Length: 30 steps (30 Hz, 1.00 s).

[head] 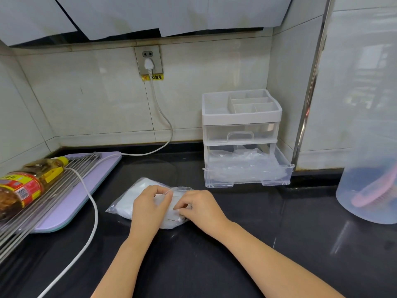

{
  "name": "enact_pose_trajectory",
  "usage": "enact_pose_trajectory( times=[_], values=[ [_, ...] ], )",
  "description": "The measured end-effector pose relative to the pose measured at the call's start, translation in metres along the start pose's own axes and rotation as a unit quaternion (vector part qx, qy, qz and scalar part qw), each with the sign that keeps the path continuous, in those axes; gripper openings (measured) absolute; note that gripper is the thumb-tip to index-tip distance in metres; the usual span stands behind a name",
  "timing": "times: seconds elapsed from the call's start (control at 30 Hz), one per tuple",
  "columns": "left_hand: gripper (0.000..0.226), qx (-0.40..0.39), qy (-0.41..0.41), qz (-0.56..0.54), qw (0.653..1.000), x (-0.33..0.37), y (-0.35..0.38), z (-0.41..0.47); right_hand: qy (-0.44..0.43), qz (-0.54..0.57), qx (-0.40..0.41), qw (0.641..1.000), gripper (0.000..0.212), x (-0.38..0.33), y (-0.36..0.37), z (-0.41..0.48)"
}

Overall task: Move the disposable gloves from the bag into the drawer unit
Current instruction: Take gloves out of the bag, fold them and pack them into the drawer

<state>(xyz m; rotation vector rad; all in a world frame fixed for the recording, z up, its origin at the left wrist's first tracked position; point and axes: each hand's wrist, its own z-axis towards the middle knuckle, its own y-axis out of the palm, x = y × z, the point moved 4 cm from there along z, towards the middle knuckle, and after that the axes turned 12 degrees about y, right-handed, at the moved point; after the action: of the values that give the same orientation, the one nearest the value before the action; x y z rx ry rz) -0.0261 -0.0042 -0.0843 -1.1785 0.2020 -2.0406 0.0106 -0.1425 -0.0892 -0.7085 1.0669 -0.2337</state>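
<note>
Both my hands are pinching the mouth of the glove bag

At the far left an oil bottle (20, 188) is lying on its side on a metal rack (46, 201), which is resting over a purple cutting board (86, 186). A white cable (93, 214) is running from the wall socket (148, 60) down across the board and along the black desk (279, 237) toward me.

Just right of the board, the clear bag (124, 204) is lying flat on the desk in front of me, with the disposable gloves (139, 195) showing inside as a white wad. My left hand (150, 209) is resting on top of the bag, its fingers curled and pinching the film at the bag's open end. My right hand (198, 208) is touching the same end from the other side, thumb and forefinger pinching the bag's edge, the remaining fingers tucked under. The two hands are sitting close together, almost meeting over the opening.

Behind them and to the right, the drawer unit (241, 117) is standing against the tiled wall. Its top tray is divided into compartments, its upper drawer is closed, and its bottom drawer (247, 182) is pulled out, with crumpled clear film (242, 166) lying in it.

At the far right a translucent jug (369, 147) is standing on the desk, holding a pink brush (373, 194)
</note>
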Motion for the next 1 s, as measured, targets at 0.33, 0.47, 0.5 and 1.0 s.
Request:
enact_pose_trajectory(
  times=[0.33,0.47,0.5,1.0],
  values=[
    [0.017,-0.054,-0.013,0.021,0.998,-0.003,0.007,-0.001,0.041,0.035,-0.015,0.998,0.018,0.004,-0.023,-0.008],
    [0.021,-0.064,0.024,0.057,0.996,-0.002,0.009,0.0,0.033,0.003,-0.006,0.999,0.019,0.002,-0.027,-0.008],
    [0.022,-0.063,0.025,0.064,0.996,-0.003,0.009,0.001,0.034,0.004,-0.003,0.999,0.018,0.002,-0.028,-0.008],
    [0.031,-0.043,0.077,0.106,0.99,0.001,0.007,0.001,-0.065,0.159,0.211,0.962,0.012,-0.038,-0.115,-0.021]
  ],
)
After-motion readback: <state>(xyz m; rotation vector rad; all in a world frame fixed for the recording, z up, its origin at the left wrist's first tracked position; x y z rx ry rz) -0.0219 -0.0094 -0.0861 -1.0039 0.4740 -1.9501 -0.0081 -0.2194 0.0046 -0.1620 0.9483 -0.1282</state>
